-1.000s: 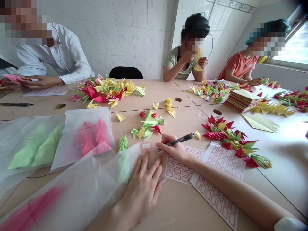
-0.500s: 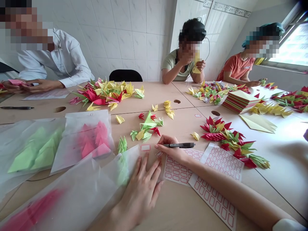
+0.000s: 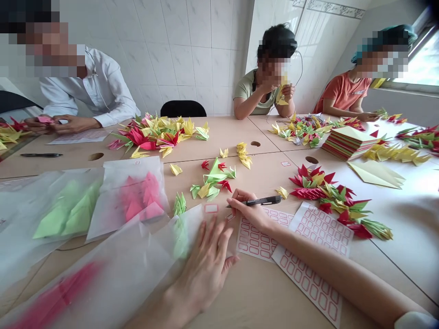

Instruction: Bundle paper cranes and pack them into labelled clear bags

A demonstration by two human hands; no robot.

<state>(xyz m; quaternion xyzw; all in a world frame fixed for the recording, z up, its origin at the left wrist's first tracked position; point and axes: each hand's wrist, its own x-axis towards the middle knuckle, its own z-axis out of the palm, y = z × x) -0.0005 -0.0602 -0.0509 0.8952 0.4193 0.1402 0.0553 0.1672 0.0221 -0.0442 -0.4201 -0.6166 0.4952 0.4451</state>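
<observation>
A black pen is gripped in my right hand, its tip pointing left just above the table. Left of that tip is a single red-bordered label. Beneath my right wrist lies a sheet of red-bordered labels, and my forearm crosses a second label sheet. My left hand rests flat with fingers stretched out, beside a translucent bag. Green folded paper pieces poke out of the bag's end. Further up sits a small group of folded paper cranes.
Bags with green and pink folded paper lie at left. Piles of folded paper and a stack of coloured paper stand further back. Red and green pieces lie at right. Three people sit across the table.
The whole view has shifted slightly, so things appear further right. My right hand's pen tip now shows near the single label. My left hand stays flat in about the same place.
</observation>
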